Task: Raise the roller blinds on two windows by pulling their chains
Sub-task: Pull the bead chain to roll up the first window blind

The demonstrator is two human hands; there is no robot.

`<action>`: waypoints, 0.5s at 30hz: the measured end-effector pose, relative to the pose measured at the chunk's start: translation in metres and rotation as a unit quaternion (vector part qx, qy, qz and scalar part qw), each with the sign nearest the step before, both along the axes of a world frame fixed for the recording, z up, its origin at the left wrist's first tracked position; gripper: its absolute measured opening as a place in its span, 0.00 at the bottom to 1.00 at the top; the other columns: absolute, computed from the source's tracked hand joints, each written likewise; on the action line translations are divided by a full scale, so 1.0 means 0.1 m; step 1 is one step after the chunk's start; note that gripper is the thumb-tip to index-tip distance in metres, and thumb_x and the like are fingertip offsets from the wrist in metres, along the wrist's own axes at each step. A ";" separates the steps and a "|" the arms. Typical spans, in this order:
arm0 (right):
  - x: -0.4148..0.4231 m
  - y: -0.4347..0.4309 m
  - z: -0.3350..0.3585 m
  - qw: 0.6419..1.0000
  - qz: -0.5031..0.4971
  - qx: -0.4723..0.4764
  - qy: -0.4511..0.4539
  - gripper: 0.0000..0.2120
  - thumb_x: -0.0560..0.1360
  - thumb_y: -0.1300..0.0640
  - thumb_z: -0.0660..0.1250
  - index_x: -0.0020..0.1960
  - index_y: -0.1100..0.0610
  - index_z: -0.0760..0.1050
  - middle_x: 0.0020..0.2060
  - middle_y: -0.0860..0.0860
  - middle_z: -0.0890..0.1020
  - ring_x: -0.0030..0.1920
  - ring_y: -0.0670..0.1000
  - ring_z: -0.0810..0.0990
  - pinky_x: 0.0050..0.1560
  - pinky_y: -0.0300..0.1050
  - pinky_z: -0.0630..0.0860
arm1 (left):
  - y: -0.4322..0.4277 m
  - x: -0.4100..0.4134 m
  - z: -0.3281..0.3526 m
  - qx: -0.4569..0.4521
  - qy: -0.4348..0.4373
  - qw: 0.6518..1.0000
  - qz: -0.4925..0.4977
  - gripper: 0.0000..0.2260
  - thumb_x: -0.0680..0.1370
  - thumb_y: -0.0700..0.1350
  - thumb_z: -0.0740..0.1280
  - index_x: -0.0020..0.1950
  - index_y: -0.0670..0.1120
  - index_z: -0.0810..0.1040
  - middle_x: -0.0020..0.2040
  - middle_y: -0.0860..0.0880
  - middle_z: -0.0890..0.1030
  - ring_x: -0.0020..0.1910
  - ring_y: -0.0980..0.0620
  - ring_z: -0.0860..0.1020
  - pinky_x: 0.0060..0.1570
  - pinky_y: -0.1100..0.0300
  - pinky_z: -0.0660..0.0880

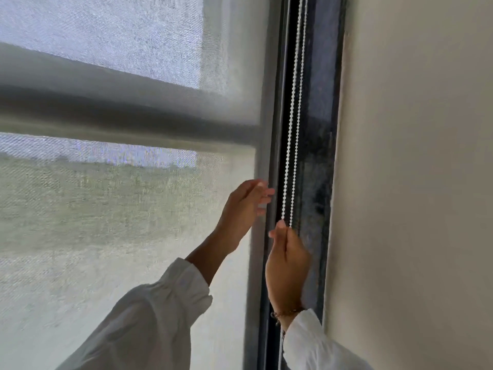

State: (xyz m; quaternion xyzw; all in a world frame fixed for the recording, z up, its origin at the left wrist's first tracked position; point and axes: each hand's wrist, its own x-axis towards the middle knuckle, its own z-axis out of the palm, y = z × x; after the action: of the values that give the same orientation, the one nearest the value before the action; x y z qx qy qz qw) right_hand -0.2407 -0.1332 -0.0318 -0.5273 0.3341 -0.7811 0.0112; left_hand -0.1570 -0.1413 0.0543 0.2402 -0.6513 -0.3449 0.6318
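Observation:
A grey translucent roller blind covers the window on the left, its weave blurring the view outside. A white beaded chain hangs in two strands down the dark window frame to the right of the blind. My right hand is shut on the chain, pinching it between thumb and fingers at about the frame's mid height. My left hand is higher and to the left, fingers apart, touching the blind's right edge and apart from the chain.
A dark vertical window frame runs beside the chain. A plain beige wall fills the right side. A horizontal window bar shows through the blind. Both arms wear white sleeves, and a bracelet sits on my right wrist.

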 end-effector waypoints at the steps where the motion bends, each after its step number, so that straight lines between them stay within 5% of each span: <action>1: 0.02 0.02 -0.07 1.000 -0.014 -0.019 0.019 0.20 0.78 0.46 0.56 0.40 0.58 0.78 0.30 0.45 0.78 0.35 0.40 0.76 0.34 0.26 0.70 | -0.03 -0.02 0.02 -0.006 0.004 1.000 0.005 0.06 0.79 0.44 0.60 0.49 0.48 0.77 0.47 0.50 0.81 0.47 0.52 0.79 0.48 0.59 0.74; 5: 0.00 0.07 -0.21 0.997 -0.042 -0.064 0.032 0.24 0.78 0.44 0.54 0.39 0.60 0.78 0.30 0.49 0.80 0.33 0.42 0.76 0.34 0.32 0.73 | -0.15 -0.17 0.00 -0.010 -0.033 0.999 0.019 0.05 0.78 0.45 0.62 0.50 0.49 0.77 0.51 0.45 0.79 0.50 0.46 0.77 0.56 0.48 0.73; 9: -0.11 0.22 -0.17 0.995 -0.044 -0.078 0.035 0.29 0.77 0.41 0.51 0.36 0.62 0.77 0.28 0.49 0.77 0.34 0.39 0.74 0.36 0.20 0.67 | -0.19 -0.35 -0.02 -0.021 -0.050 0.997 0.062 0.04 0.75 0.48 0.67 0.47 0.57 0.75 0.44 0.56 0.79 0.43 0.59 0.77 0.44 0.68 0.73; 12: -0.16 0.29 -0.15 0.997 -0.022 -0.076 0.019 0.28 0.77 0.41 0.53 0.35 0.62 0.76 0.28 0.47 0.76 0.35 0.35 0.74 0.36 0.19 0.66 | -0.22 -0.45 0.00 -0.002 -0.038 0.998 0.041 0.08 0.74 0.45 0.69 0.50 0.53 0.74 0.45 0.53 0.78 0.42 0.57 0.77 0.42 0.61 0.75; 15: -0.21 0.29 -0.15 0.998 -0.027 -0.062 0.010 0.20 0.77 0.49 0.60 0.34 0.62 0.76 0.26 0.47 0.75 0.31 0.35 0.74 0.31 0.21 0.67 | -0.13 -0.49 -0.02 0.029 -0.001 0.999 -0.017 0.05 0.77 0.43 0.64 0.45 0.53 0.75 0.36 0.54 0.79 0.29 0.60 0.77 0.28 0.65 0.74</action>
State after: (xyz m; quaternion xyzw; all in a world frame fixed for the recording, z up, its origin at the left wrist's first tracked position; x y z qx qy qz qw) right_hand -0.2612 -0.1041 -0.0468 -0.5258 0.2994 -0.7949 -0.0454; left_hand -0.2058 -0.1545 0.0523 0.2478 -0.6451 -0.3745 0.6182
